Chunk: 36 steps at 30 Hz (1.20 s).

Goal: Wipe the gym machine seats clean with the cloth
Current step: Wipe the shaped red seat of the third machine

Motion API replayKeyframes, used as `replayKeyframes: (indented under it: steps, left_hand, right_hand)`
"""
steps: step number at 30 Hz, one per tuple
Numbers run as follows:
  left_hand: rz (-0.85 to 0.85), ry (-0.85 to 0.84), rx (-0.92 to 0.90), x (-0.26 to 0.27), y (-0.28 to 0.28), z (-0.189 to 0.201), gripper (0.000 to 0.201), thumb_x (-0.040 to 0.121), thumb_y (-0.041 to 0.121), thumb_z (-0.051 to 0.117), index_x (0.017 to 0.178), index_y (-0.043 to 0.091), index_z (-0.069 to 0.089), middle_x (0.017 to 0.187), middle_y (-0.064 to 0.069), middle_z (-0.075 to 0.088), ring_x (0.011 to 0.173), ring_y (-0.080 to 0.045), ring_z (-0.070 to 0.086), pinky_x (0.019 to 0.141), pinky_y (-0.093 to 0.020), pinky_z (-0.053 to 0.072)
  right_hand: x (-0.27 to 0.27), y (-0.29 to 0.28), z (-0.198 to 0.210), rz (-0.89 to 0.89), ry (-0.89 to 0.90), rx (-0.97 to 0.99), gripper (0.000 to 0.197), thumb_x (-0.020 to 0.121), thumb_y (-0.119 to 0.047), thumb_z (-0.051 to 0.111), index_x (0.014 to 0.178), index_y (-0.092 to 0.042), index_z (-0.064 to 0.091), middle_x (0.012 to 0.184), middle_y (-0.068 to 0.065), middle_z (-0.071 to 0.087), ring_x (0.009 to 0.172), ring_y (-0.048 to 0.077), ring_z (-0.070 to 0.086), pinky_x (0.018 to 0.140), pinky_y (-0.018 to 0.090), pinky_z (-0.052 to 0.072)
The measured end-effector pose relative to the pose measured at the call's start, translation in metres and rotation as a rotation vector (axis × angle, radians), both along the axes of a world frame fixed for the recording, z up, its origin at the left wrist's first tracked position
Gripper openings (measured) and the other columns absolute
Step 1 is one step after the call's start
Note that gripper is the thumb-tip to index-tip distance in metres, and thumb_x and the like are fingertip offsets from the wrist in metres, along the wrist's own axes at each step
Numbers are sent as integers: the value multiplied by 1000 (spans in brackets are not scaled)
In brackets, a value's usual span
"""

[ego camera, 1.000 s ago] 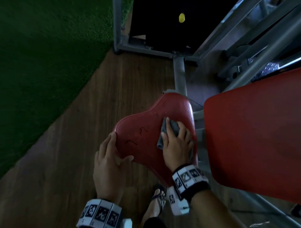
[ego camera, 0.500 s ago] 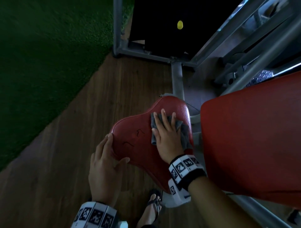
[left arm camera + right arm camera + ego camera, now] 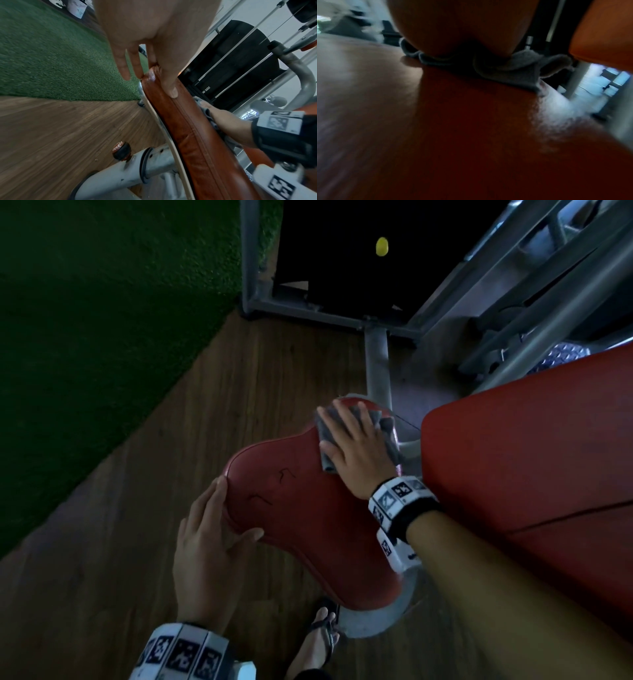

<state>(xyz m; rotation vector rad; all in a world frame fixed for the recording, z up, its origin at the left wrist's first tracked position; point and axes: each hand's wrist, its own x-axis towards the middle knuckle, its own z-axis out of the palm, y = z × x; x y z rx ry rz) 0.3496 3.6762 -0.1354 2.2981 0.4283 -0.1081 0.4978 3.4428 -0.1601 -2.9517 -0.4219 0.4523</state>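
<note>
- Wiping was mid-way: grey crumpled cloth (image 3: 356,436) sat at the narrow far end of the red padded vinyl seat (image 3: 301,508); near wide part and the large red back pad (image 3: 527,474) probably not done, too dim to tell
- Right hand (image 3: 356,453) lay flat, fingers straight, pressing the cloth down
- Left hand (image 3: 209,546) braced the seat's left edge, fingers relaxed, thumb on top, grasping nothing

Green turf (image 3: 102,320) beside wood floor (image 3: 120,542)

Head looks steeply down; wrist views close along red seat (image 3: 301,508), right one perhaps lowest, blurred.
</note>
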Motion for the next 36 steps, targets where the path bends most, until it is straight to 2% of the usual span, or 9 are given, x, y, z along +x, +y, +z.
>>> replayKeyframes:
  steps: [3, 7, 10, 12, 16, 20, 26, 31, 36]
  left_hand:
    - [5, -3, 12, 0, -1, 2, 88, 72, 28, 83, 148, 25, 37, 148, 8, 42, 131, -20, 42, 99, -37, 39]
    - [-4, -11, 29, 0, -1, 2, 88, 72, 29, 83, 147, 23, 39, 147, 7, 44, 128, -20, 45, 93, -33, 39]
    - [7, -11, 27, -1, -3, 1, 88, 71, 28, 83, 147, 22, 39, 147, 7, 44, 128, -20, 45, 92, -30, 38]
    - [17, -14, 14, -1, -4, 0, 88, 71, 27, 83, 147, 22, 40, 146, 7, 45, 129, -19, 45, 93, -30, 37]
    - [31, -5, 11, -1, -4, 1, 89, 70, 24, 85, 147, 23, 40, 146, 8, 45, 129, -19, 45, 94, -32, 39]
    - [34, 6, 15, 1, -4, 1, 89, 70, 25, 84, 147, 25, 40, 146, 10, 45, 128, -18, 46, 93, -33, 41]
    - [48, 4, 11, 0, -6, 0, 89, 70, 27, 84, 147, 25, 39, 146, 10, 45, 128, -19, 46, 94, -34, 41]
    - [37, 8, 36, 0, -6, -2, 88, 71, 28, 83, 147, 25, 39, 146, 9, 45, 126, -19, 47, 89, -31, 39]
    - [44, 18, 39, 0, -6, -1, 88, 71, 31, 83, 147, 26, 39, 147, 10, 44, 125, -21, 47, 87, -31, 40]
  right_hand:
    - [28, -7, -5, -212, -35, 18, 53, 99, -56, 14, 151, -46, 8, 162, -8, 9, 147, 30, 10, 114, 61, 19]
    - [81, -27, -12, -439, 171, 65, 47, 99, -56, 18, 145, -48, 24, 153, -2, 30, 140, 32, 27, 112, 57, 24]
    - [104, -34, -14, -325, 299, 70, 47, 97, -54, 20, 138, -44, 40, 141, 9, 40, 127, 34, 45, 107, 46, 37]
    - [103, -26, -11, -218, 271, 88, 44, 95, -59, 21, 130, -48, 45, 127, 1, 45, 117, 24, 50, 99, 42, 40]
    - [93, -22, 0, 27, 162, 183, 29, 98, -49, 37, 126, -45, 47, 113, -5, 49, 108, 20, 51, 95, 46, 43]
    - [105, -39, -1, -87, 234, 290, 24, 100, -41, 39, 116, -42, 57, 110, -3, 53, 99, 15, 56, 92, 43, 49]
    - [98, -33, -8, 18, 193, 199, 32, 98, -48, 35, 129, -48, 46, 126, -6, 50, 118, 22, 49, 102, 47, 40]
    - [106, -30, -6, -129, 294, 164, 30, 99, -49, 30, 119, -46, 52, 121, -1, 54, 113, 24, 54, 100, 49, 42]
    - [64, 15, 12, 188, 98, 116, 32, 102, -36, 36, 126, -38, 58, 133, -12, 49, 130, 18, 32, 105, 44, 25]
